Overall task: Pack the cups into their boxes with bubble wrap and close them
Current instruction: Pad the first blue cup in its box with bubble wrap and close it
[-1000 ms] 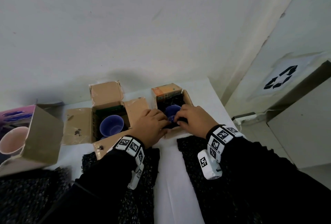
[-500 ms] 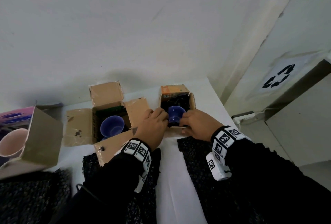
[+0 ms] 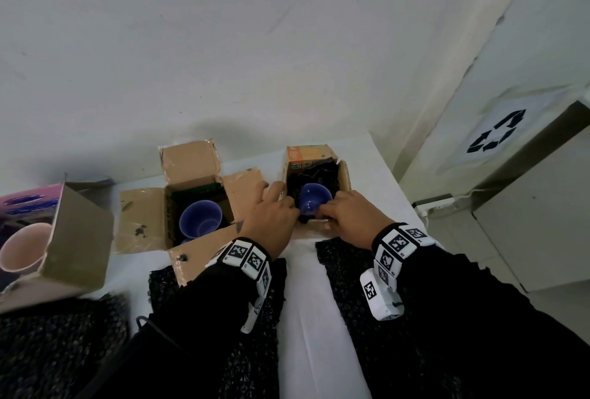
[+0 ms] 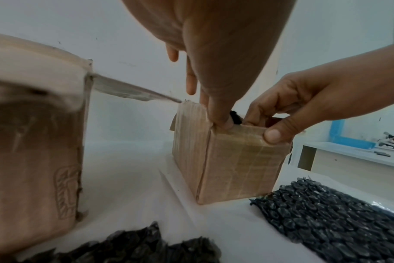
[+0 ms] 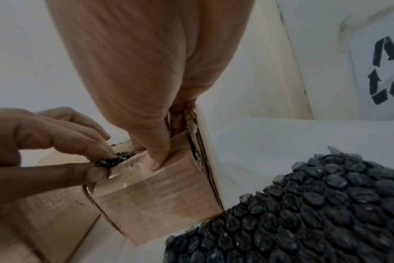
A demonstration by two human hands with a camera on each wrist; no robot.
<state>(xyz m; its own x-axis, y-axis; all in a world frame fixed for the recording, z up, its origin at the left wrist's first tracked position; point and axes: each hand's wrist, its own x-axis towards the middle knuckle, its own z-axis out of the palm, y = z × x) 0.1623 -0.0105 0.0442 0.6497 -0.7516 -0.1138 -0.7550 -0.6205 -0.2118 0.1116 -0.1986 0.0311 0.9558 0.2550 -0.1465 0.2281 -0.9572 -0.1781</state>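
A blue cup (image 3: 311, 202) sits in a small open cardboard box (image 3: 343, 175), with black bubble wrap (image 3: 319, 173) around it. Both hands are at the box's near edge. My left hand (image 3: 276, 210) pinches the edge of the bubble wrap (image 5: 111, 161) between thumb and fingers at the box's near left corner. My right hand (image 3: 343, 220) grips the box's near wall (image 4: 241, 156), thumb (image 4: 273, 135) outside and fingers curled inside. A second blue cup (image 3: 199, 220) stands in a larger open box (image 3: 191, 162) to the left.
A pink cup (image 3: 19, 248) lies in a tilted open box (image 3: 76, 239) at the far left. Black bubble wrap sheets (image 3: 348, 271) lie on the white table (image 3: 306, 303) in front of the boxes. The wall is close behind; the table's right edge is beside the small box.
Both hands have drawn back from over the cup to the small box's near edge, so the blue cup now shows. The small box has shifted slightly to the right.
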